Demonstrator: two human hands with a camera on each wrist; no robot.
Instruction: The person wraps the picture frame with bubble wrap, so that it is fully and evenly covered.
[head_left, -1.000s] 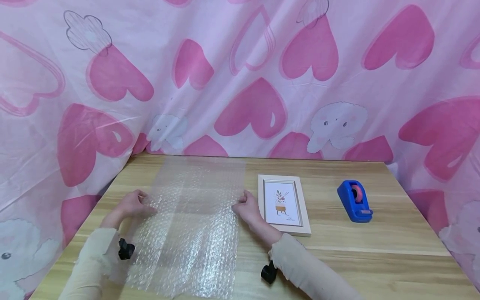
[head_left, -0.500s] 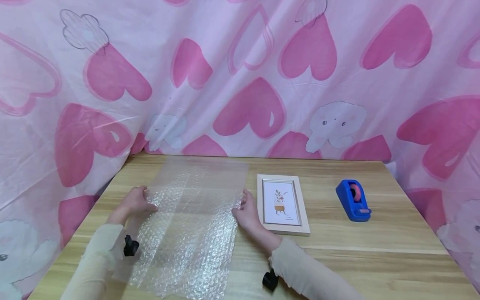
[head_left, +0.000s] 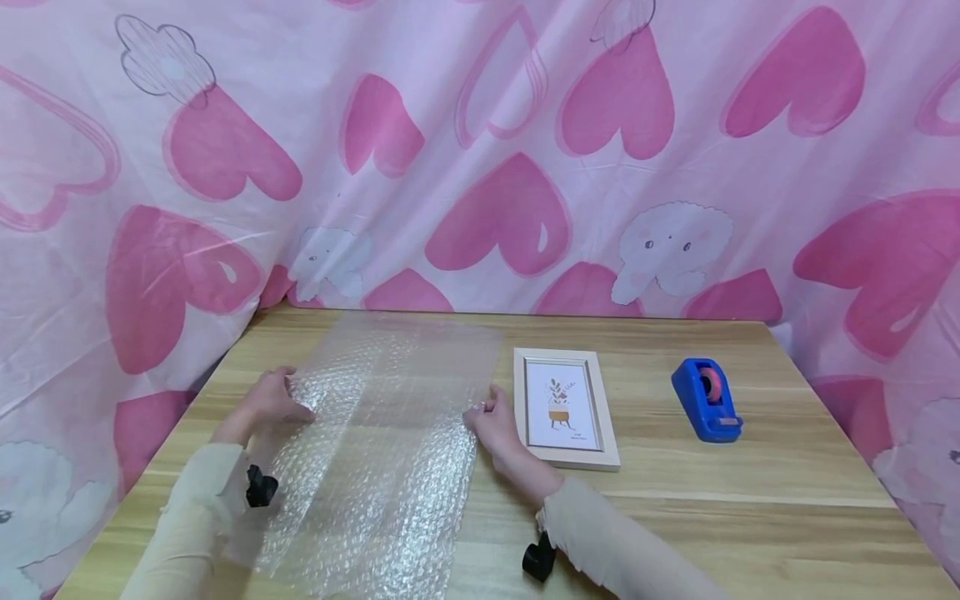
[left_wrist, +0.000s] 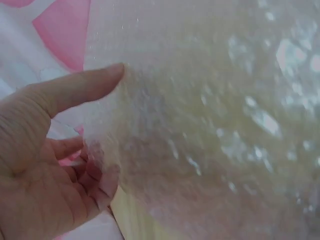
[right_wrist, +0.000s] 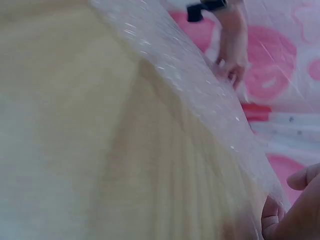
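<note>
A clear sheet of bubble wrap stretches from the back of the table to its near side. My left hand holds the sheet's left edge: in the left wrist view the thumb lies on top, with the other fingers curled at the edge and partly behind the film. Across from it, my right hand pinches the right edge between thumb and fingers. In the right wrist view that hand shows only in the lower corner, and the wrap slants above the wood.
Just right of my right hand, a pale wooden picture frame with a plant print lies flat on the table. A blue tape dispenser holding pink tape stands farther right. A pink heart-patterned cloth hangs behind.
The bubble wrap has turned slightly, its far end shifting right and its near end left. My left hand has moved a little forward; the right has barely moved.
</note>
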